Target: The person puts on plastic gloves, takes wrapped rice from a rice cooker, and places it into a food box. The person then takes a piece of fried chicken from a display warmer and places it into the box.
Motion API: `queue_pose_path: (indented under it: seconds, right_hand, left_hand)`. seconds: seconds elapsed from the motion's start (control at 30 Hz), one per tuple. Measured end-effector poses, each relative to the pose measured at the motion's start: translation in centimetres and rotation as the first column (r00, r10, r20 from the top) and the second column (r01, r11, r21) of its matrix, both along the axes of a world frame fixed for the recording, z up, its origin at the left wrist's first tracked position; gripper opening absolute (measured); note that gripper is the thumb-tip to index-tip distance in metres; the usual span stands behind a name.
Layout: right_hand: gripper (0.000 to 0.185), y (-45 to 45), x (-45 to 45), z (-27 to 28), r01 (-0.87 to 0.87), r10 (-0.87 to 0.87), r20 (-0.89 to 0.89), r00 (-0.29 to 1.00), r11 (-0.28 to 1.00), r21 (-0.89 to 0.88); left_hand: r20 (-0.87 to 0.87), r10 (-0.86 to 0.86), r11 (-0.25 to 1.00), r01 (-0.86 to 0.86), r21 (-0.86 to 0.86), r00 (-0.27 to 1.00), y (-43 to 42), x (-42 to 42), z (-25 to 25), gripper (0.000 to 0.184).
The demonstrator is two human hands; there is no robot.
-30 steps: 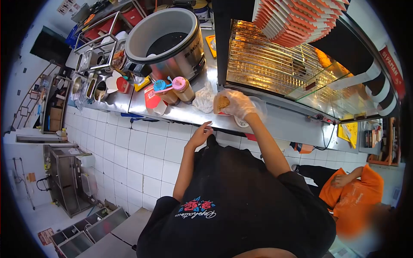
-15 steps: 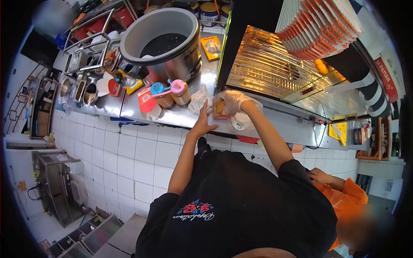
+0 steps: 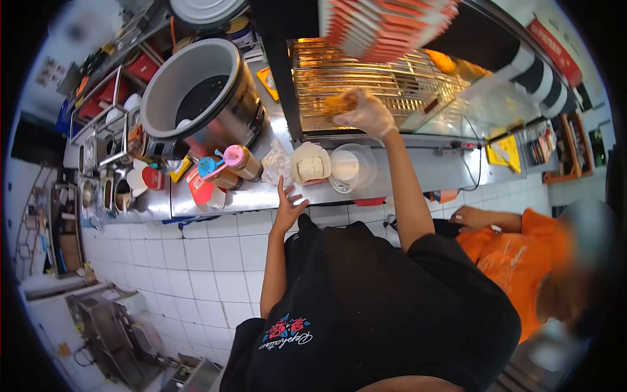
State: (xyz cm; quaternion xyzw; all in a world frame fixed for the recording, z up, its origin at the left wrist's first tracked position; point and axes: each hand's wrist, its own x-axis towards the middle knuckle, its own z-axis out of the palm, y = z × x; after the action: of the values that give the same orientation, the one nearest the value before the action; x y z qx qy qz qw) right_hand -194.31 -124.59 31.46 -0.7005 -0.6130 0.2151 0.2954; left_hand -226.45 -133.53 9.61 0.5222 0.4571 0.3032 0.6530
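Observation:
My right hand, in a clear plastic glove, grips a piece of fried food over the wire rack of the lit display case. My left hand is bare, with fingers apart, at the counter's front edge just below a paper box holding white rice. Right of that box stands a round clear tub. Crumpled clear plastic lies to its left, beside a pink-capped sauce bottle and a blue-capped one.
A large open rice cooker stands at the left back of the metal counter. Stacked red and white boxes sit above the case. A person in orange is close by at the right. Metal food containers line the left.
My right hand has moved up from the paper box to the rack with the fried piece, leaving rice visible in the box. The view has shifted, and my left hand's fingers remain apart.

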Motion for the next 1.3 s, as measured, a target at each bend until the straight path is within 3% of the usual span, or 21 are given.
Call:
queue_pose_path:
  seconds: [0.07,0.17,0.27,0.3,0.37,0.47,0.53,0.57,0.67,0.7,0.8,0.83,0.97,1.07,1.17,1.27,1.3]
  right_hand:
    - [0.063,0.6,-0.6,-0.3,-0.091,0.089,0.061,0.994,0.995,0.033]
    - [0.065,-0.2,-1.3,-2.0,-0.119,0.127,-0.115,0.985,0.990,0.077]
    - [0.063,-1.8,-1.2,-2.5,0.087,-0.060,-0.113,0.992,0.964,0.250]
    - [0.064,-2.1,-1.0,-2.0,0.202,-0.128,-0.323,0.938,0.957,0.207]
    - [0.064,0.4,0.2,-2.9,0.250,-0.082,-0.469,0.879,0.918,0.308]
    - [0.055,2.8,1.1,-0.8,0.234,-0.094,-0.389,0.916,0.915,0.329]
    - [0.048,4.8,0.4,1.1,0.183,-0.180,-0.037,0.983,0.952,0.247]
    - [0.035,6.6,0.7,-2.4,-0.033,-0.135,0.274,0.952,0.847,0.531]
    - [0.032,6.4,0.0,-1.6,-0.073,-0.016,0.156,0.988,0.836,0.543]
    - [0.032,7.5,0.2,-2.5,-0.126,-0.015,0.230,0.973,0.801,0.586]
    - [0.037,7.0,0.1,-3.0,-0.024,-0.177,0.234,0.956,0.748,0.663]
    - [0.041,4.8,-0.5,-1.7,0.120,-0.224,0.176,0.959,0.878,0.464]
    - [0.033,0.1,-1.8,-1.3,-0.038,-0.445,0.604,0.661,0.784,0.620]
    - [0.032,-0.9,-1.7,-7.9,0.027,-0.300,0.291,0.909,0.737,0.675]
    - [0.031,-0.2,-2.0,-6.4,0.024,-0.307,0.288,0.907,0.721,0.692]
    - [0.037,2.2,-2.3,-1.1,0.049,-0.352,0.359,0.864,0.770,0.637]
    - [0.042,3.3,-1.9,0.6,-0.015,-0.208,0.393,0.896,0.869,0.494]
  left_hand:
    - [-0.027,-0.009,1.000,0.009,-0.006,1.000,-0.8,-0.4,0.2,0.112]
    - [-0.072,0.004,1.000,-0.002,0.026,0.997,-2.2,-1.2,0.2,0.102]
    - [-0.113,0.008,0.999,-0.004,0.039,0.994,-2.7,-3.0,-2.7,0.098]
    - [-0.113,0.040,0.998,-0.035,0.048,0.993,-3.2,-3.4,-2.8,0.091]
    - [-0.118,0.065,0.997,-0.068,-0.026,0.991,-4.0,-4.0,-3.1,0.088]
    - [-0.129,0.057,0.993,-0.069,-0.092,0.990,-5.3,-4.1,-3.4,0.077]
    - [-0.149,0.029,0.994,-0.044,-0.102,0.988,-5.1,-4.2,-3.5,0.073]
    - [-0.150,0.016,0.995,-0.031,-0.099,0.989,-5.2,-4.1,-3.2,0.064]
    - [-0.176,0.001,0.996,-0.018,-0.093,0.984,-5.0,-3.7,-2.3,0.059]
    - [-0.179,-0.009,0.996,-0.007,-0.090,0.984,-5.0,-3.7,-2.2,0.055]
    - [-0.174,0.030,0.997,-0.041,-0.063,0.984,-5.8,-4.1,-2.8,0.052]
    - [-0.172,0.044,0.996,-0.058,-0.073,0.984,-6.3,-4.5,-3.1,0.052]
    - [-0.178,0.148,0.981,-0.168,-0.101,0.973,-8.5,-6.6,-3.2,0.049]
    - [-0.181,0.233,0.959,-0.257,-0.120,0.955,-10.2,-8.4,-4.6,0.050]
    - [-0.209,0.268,0.949,-0.295,-0.112,0.940,-9.8,-9.2,-4.6,0.050]
    - [-0.234,0.263,0.951,-0.293,-0.103,0.936,-9.8,-9.8,-3.6,0.049]
    - [-0.241,0.252,0.954,-0.282,-0.102,0.937,-9.5,-9.9,-3.5,0.049]
